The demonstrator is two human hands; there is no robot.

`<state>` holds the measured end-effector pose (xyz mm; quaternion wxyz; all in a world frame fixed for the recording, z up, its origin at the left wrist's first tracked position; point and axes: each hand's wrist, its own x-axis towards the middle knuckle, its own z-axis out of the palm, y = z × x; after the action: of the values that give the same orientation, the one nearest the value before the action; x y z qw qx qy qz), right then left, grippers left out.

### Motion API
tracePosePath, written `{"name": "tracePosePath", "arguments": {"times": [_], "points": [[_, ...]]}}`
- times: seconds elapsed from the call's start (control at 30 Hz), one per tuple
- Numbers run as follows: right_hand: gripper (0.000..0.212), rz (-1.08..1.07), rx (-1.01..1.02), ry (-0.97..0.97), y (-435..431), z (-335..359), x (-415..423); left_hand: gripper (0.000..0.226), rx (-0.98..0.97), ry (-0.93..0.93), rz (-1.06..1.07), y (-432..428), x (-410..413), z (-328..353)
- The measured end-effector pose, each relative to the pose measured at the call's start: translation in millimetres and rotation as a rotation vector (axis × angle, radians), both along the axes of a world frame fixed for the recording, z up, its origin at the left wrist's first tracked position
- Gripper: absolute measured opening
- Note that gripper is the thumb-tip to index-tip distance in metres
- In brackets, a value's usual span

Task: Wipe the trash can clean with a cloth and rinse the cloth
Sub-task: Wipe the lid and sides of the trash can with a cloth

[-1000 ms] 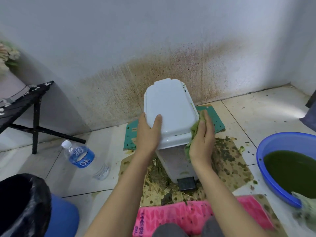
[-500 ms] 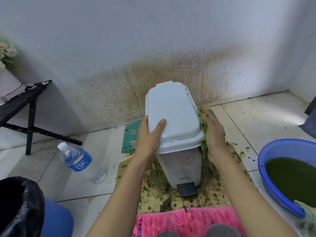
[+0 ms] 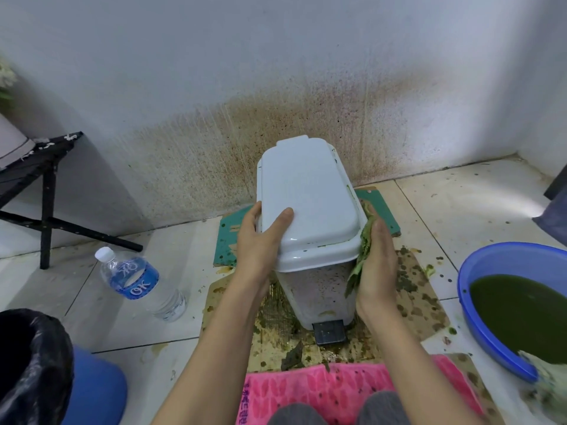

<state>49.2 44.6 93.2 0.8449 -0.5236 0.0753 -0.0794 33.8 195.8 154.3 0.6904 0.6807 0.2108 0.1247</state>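
The white pedal trash can (image 3: pixel 310 271) stands upright at the centre of the frame on stained cardboard (image 3: pixel 420 302) laid over the tiled floor (image 3: pixel 460 204), close to the spattered wall (image 3: pixel 276 118). Its closed lid (image 3: pixel 306 204) is an elongated rounded rectangle whose long axis runs from the lower centre of the frame toward the wall, and its black foot pedal (image 3: pixel 329 331) points toward the bottom of the frame. The left hand (image 3: pixel 260 243) grips the lid's left edge, thumb lying on top of the lid and fingers wrapped down the side. The right hand (image 3: pixel 376 271) is flat with fingers together, pressing a green cloth (image 3: pixel 360 259) against the can's right side just under the lid rim; the cloth is sandwiched between palm and can. Compared with half a second ago, the right hand has slid down the right side toward the bottom of the frame, and the cloth now hangs lower along the can's wall, while the left hand keeps the same hold. A blue basin (image 3: pixel 491 265) of dark green water sits at the right edge, with a second rag (image 3: pixel 549 381) draped at its near rim. A water bottle (image 3: pixel 138 282) lies on the floor at left, a bin lined with a black bag (image 3: pixel 33 363) fills the lower left corner, and a pink mat (image 3: pixel 337 391) lies along the bottom edge.
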Motion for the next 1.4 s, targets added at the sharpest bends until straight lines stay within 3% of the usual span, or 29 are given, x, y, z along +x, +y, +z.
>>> {"name": "tracePosePath", "arguments": {"times": [0.37, 0.57, 0.67, 0.77, 0.87, 1.03, 1.13, 1.2, 1.27, 1.4], "points": [[0.049, 0.011, -0.088, 0.008, 3, 35, 58, 0.075, -0.09, -0.071, -0.069, 11, 31, 24], [0.032, 0.029, -0.191, -0.041, 10, 59, 98, 0.054, -0.001, -0.255, -0.205, 17, 58, 18], [0.054, 0.019, -0.32, -0.131, 22, 48, 113, 0.044, 0.05, -0.276, -0.134, 25, 79, 16], [0.053, -0.032, -0.432, -0.296, 35, 22, 111, 0.038, 0.077, -0.265, -0.091, 34, 101, 21], [0.056, -0.151, -0.739, -0.497, 48, -19, 103, 0.033, 0.12, -0.251, -0.057, 36, 118, 27], [0.06, -0.203, -1.182, -0.669, 52, -51, 101, 0.032, 0.12, -0.277, -0.042, 51, 130, 24], [0.073, -0.125, -1.585, -1.022, 35, -61, 103, 0.036, 0.119, -0.286, -0.079, 56, 131, 23], [0.077, -0.062, -1.731, -1.224, 21, -64, 107, 0.034, 0.15, -0.298, -0.092, 56, 131, 21], [0.079, -0.081, -1.66, -1.178, 17, -59, 110, 0.028, 0.163, -0.31, -0.087, 54, 132, 19], [0.079, -0.135, -1.371, -0.808, 42, -35, 110, 0.023, 0.126, -0.31, -0.055, 47, 131, 17]]}}
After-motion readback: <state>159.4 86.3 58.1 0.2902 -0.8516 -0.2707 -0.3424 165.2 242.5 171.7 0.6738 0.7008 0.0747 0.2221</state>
